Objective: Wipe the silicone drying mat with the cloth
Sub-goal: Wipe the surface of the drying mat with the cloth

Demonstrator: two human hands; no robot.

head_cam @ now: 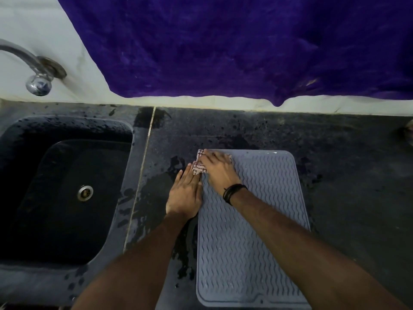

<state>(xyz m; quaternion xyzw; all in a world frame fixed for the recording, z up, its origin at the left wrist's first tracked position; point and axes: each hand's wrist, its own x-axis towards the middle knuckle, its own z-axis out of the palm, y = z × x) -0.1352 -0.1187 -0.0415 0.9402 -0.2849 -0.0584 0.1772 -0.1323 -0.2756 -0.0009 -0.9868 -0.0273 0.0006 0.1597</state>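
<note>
- The silicone drying mat [252, 231] lies flat on the dark countertop [346, 175], a grey-blue sheet with wavy ridges, just to the right of the sink [67, 189].
- The cloth [198, 167], a small checked rag bunched into a wad, sits on the mat's far left corner, partly hanging over that edge.
- The right hand [218, 170] presses down on the cloth with its palm, fingers laid out nearly straight over the fabric and pointing toward the mat's left edge; I cannot tell whether the thumb tucks under the cloth.
- A dark band [233, 192] circles the right wrist, above the mat's upper part.
- The left hand [185, 193] lies flat with fingers straight and together, resting along the mat's left edge, its fingertips touching the near side of the cloth.
- Wet patches and drops darken the countertop around the mat's left and far sides.
- A metal tap [35, 70] juts from the wall beyond the sink, well away from the mat.
- A purple towel [234, 45] hangs on the wall behind the mat.
</note>
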